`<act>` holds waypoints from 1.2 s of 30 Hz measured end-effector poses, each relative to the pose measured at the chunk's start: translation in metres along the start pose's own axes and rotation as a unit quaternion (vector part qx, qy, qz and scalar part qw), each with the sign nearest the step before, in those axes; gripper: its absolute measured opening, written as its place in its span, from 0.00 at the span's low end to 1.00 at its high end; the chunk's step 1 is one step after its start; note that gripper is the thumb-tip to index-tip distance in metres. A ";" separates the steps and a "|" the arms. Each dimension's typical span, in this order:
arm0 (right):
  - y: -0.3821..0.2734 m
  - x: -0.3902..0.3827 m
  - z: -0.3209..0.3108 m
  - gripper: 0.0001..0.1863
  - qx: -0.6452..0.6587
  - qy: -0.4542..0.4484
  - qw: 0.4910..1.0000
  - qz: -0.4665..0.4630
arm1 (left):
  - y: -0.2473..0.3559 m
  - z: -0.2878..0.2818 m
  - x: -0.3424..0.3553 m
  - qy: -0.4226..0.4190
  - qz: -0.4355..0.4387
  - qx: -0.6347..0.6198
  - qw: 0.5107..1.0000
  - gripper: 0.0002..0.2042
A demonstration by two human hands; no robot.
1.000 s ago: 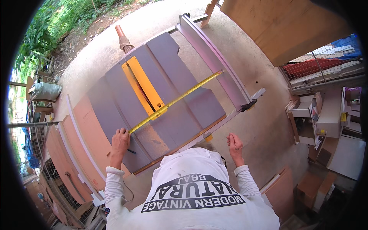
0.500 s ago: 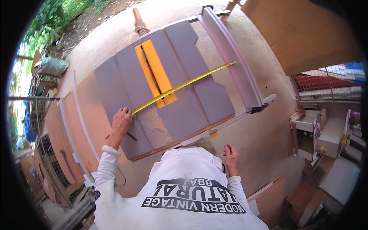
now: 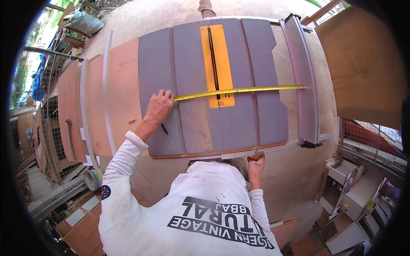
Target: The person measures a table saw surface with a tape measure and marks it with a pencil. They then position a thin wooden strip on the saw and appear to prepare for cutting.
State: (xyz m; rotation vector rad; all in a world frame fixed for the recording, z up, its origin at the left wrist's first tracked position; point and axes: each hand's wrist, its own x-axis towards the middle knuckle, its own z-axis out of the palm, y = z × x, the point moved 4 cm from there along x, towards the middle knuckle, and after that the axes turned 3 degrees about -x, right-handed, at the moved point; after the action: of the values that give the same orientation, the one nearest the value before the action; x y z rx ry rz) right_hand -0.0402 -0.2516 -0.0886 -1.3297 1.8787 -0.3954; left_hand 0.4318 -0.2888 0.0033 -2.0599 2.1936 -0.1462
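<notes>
A grey table saw top [image 3: 190,55] lies before me, with a yellow throat plate [image 3: 224,59] around its dark slot. My left hand [image 3: 160,106] is closed on the near end of a yellow tape measure [image 3: 247,90]; its case is hidden by the fingers. The blade of the tape runs across the plate to the metal rip fence [image 3: 301,77] on the right. Under my left wrist a dark pen or pencil [image 3: 164,129] shows; whether it is held I cannot tell. At the front rail [image 3: 279,147], my right hand [image 3: 256,167] grips a small yellow-orange knob [image 3: 256,157].
Pinkish boards [image 3: 121,89] with pale metal strips extend left of the saw. A hammer-like tool [image 3: 70,134] lies there. A large brown panel [image 3: 363,64] stands at the right, above wire mesh [image 3: 371,141]. White drawer units and offcuts [image 3: 356,196] fill the lower right.
My view has swung, so the saw appears straighter and farther right. My right hand, formerly off the saw, has come onto the knob at the front rail. The tape still spans to the fence.
</notes>
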 end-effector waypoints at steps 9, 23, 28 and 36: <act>0.037 0.020 0.013 0.16 -0.053 0.064 0.996 -0.023 | -0.006 -0.006 0.008 -0.010 0.019 0.004 1.000 0.05; 0.035 0.017 -0.004 0.23 0.475 -0.164 0.838 0.214 | 0.006 -0.017 0.038 -0.056 0.009 -0.026 0.998 0.08; 0.011 -0.017 0.011 0.22 0.510 0.024 0.851 0.126 | 0.009 -0.020 0.028 -0.030 0.002 -0.067 0.997 0.09; 0.016 -0.016 0.022 0.18 0.464 0.070 0.872 0.141 | 0.020 -0.020 0.033 -0.092 -0.017 -0.017 0.995 0.12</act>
State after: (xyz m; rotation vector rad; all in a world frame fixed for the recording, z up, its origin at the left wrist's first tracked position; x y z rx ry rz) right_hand -0.0322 -0.2266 -0.1061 -0.3765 1.5934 -1.0876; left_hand 0.4066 -0.3211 0.0187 -2.0380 2.0669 0.0756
